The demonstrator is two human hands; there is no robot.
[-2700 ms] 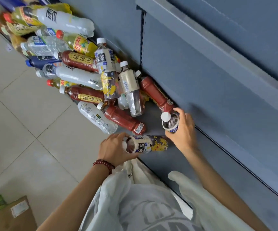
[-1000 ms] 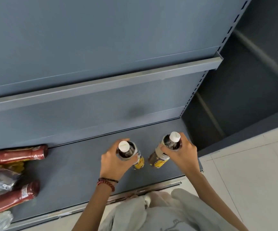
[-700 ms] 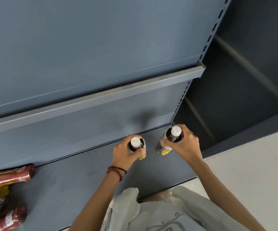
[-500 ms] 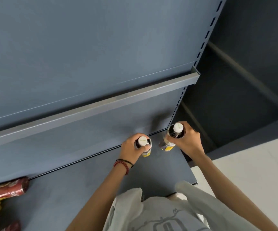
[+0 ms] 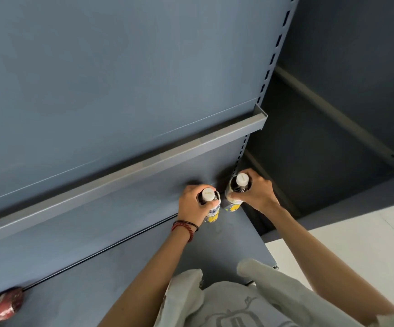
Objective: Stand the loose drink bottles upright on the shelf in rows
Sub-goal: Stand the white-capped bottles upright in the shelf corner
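— Where are the two bottles being handled?

— Both are at the back right corner of the bottom shelf [image 5: 120,279], side by side and just apart. The left bottle [image 5: 213,212] has a white cap and a yellow-and-white label. The right bottle [image 5: 234,204] matches it and stands next to the slotted post [image 5: 271,62].

— Upright?

— Yes, caps up, both seen from above. I cannot tell whether their bases rest on the shelf.

— And the hands?

— The left hand [image 5: 191,204] grips its bottle at the shoulder, just under the cap. Its fingers [image 5: 192,188] curl round the far side, with the thumb across the front. The right hand [image 5: 259,194] holds the other bottle the same way, fingers [image 5: 256,179] wrapped round the neck end. Neither hand is loose.

— Anything on the wrists?

— A red beaded bracelet [image 5: 184,227] on the left one.

— What else is on the shelf?

— A red bottle [image 5: 0,308] lies on its side at the far left edge, well apart from the hands and half out of view. The grey lip of the upper shelf [image 5: 144,166] runs above them, and pale floor [image 5: 356,244] shows to the right.
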